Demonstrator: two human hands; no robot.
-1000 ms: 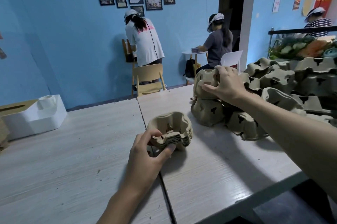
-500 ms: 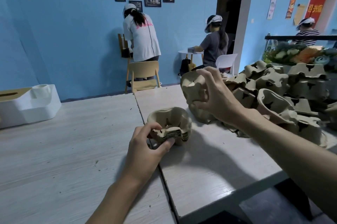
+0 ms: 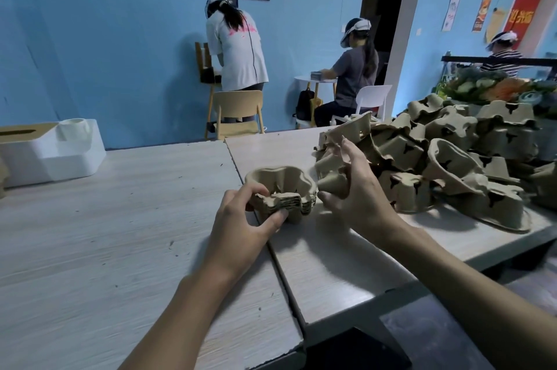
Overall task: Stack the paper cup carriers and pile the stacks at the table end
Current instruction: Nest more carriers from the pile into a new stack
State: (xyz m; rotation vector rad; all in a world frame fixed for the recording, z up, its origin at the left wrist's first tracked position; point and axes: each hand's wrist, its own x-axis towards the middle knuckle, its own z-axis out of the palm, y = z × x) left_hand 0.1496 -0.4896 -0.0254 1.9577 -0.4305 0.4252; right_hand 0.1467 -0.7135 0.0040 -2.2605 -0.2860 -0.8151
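Since the earlier frames the right hand (image 3: 361, 198) has lifted one carrier (image 3: 346, 133) clear of the loose heap (image 3: 458, 155) and swung it leftward and down, so that it now sits just beside the stack (image 3: 289, 189) rather than back over the pile. Seen from the head camera, that hand grasps the single carrier with fingers and thumb curled around its moulded cups. The piece is tilted on edge, with one cone pointing toward the stack, and is not yet level enough to nest. The left hand (image 3: 244, 219) has kept its place, pinching the near side of the stack between thumb and fingers. I judge this grip is there to pin the nested layers to the surface (image 3: 105, 249) so they do not slide or splay when the next piece is pushed in. The stack stands upright near the seam between the two tabletops, its open cups facing up, which lets a new carrier drop straight in once it is turned the same way. The heap lies on the right part of the surface, many carriers tumbled at odd angles and some upside down, so each one probably needs turning before it fits. Much of the task appears to be left, and no finished stacks show at the table end. Farther off, a white box (image 3: 60, 152) rests at the left, and a wooden chair (image 3: 238, 110) and several people stand or sit by the blue wall.
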